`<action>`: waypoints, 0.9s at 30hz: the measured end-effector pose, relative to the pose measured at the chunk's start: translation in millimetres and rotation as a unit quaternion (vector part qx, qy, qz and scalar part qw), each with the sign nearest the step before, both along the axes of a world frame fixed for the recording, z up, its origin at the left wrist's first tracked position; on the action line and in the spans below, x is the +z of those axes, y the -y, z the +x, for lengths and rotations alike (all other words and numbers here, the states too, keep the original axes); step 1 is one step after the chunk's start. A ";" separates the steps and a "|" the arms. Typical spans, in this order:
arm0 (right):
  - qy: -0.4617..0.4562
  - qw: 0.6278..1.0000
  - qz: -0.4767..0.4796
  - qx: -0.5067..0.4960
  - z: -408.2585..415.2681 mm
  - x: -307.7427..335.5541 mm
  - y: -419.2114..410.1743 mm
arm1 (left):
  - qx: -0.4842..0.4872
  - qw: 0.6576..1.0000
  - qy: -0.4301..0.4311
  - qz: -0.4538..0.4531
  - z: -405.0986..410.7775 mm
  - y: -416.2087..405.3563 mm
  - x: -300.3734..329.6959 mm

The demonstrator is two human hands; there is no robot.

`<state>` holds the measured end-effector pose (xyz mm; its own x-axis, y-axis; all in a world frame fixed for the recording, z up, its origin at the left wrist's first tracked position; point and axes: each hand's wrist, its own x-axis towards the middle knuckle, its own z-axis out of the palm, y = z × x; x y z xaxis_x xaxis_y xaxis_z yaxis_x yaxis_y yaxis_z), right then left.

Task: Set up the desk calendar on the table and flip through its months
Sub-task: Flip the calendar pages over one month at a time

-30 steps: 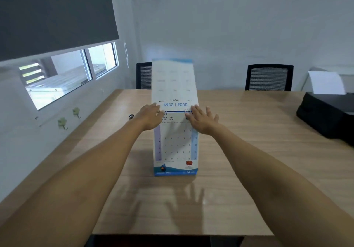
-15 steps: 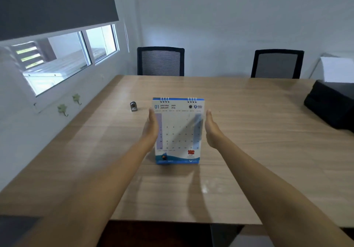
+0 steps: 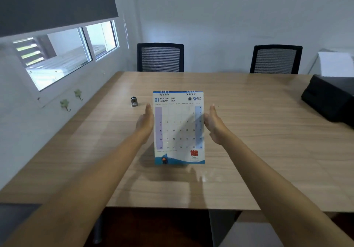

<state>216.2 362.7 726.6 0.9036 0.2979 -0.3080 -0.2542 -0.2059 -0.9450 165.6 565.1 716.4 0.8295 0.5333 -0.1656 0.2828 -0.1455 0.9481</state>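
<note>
The desk calendar (image 3: 179,128) stands upright on the wooden table (image 3: 258,151), spiral binding at the top, showing the white and blue January 2026 page. My left hand (image 3: 146,121) is flat and upright along the calendar's left edge, fingers straight and pointing away from me. My right hand (image 3: 213,125) is held the same way just off the right edge, its thumb close to the page. Neither hand curls around the calendar. Whether the palms actually touch the edges I cannot tell.
A small metal clip-like object (image 3: 134,101) lies on the table left of the calendar. A black printer (image 3: 331,97) sits at the table's right end. Two black mesh chairs (image 3: 160,57) (image 3: 275,60) stand behind the far edge. A wall with a window runs along the left.
A second ago both hands were at the binding with the cover page raised. That page has gone over the back, January shows, and my hands have dropped to the calendar's sides.
</note>
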 end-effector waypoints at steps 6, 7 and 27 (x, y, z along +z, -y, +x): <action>0.013 0.995 0.092 0.021 18.2 33.4 30.9 | 0.039 0.987 0.098 -0.119 -3.8 -18.3 37.3; 0.011 0.992 0.124 0.024 20.5 41.2 31.4 | 0.030 0.984 0.119 -0.129 -3.1 -19.3 45.0; 0.310 0.872 -0.370 0.083 62.6 24.6 -21.4 | -0.159 0.861 -0.020 0.483 64.7 -25.4 35.7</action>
<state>278.8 384.2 751.2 0.9281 0.3672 0.0615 0.3498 -0.8033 -0.4819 230.3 590.6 752.1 0.9628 0.1851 0.1969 0.1124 -0.9369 0.3311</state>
